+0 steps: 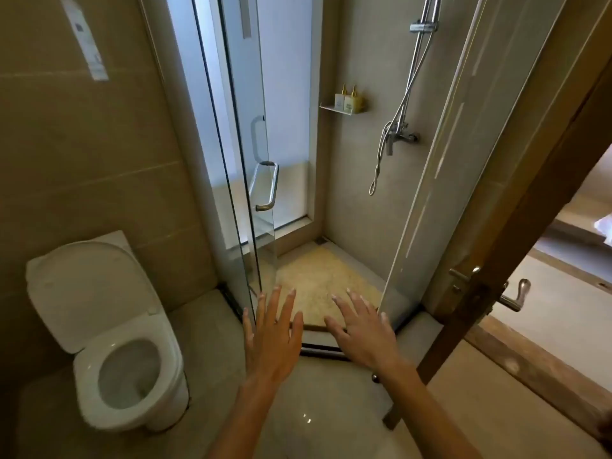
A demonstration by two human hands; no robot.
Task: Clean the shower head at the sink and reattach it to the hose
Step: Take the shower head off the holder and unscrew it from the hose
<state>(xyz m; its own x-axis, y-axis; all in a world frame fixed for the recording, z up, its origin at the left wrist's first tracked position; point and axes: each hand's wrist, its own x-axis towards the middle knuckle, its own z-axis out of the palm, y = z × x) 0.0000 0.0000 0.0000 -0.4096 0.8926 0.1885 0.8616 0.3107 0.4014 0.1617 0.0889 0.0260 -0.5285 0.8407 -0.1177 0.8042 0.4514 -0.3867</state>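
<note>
Head view of a bathroom, looking forward and down toward an open shower stall. We see the left hand (272,339) and the right hand (362,332) stretched out side by side above the stall threshold (323,349), palms down, fingers spread apart and holding nothing. The 2 hands do not touch each other.

The glass shower door (245,180) stands swung open, its free edge just beyond the left hand's fingertips (261,298); a metal door handle (268,187) is mounted on the glass. The right hand lies near the stall's fixed right panel (427,200). Between door edge and panel, the entry is open, leading onto the pale textured shower floor (314,279).

On the far shower wall, the hose (385,140) hangs in loops from the mixer tap (399,135), beside the vertical riser rail (427,14). We cannot tell where the shower head is; it is not identifiable on the rail or hose.

A small wall shelf (337,109) carries 2 pump bottles (347,97), upright and touching; their contents are not visible.

At left, a toilet (109,329) stands with lid raised, its bowl apparently empty. At right, a wooden room door (516,226) with a lever handle (516,298) stands open onto another room.
</note>
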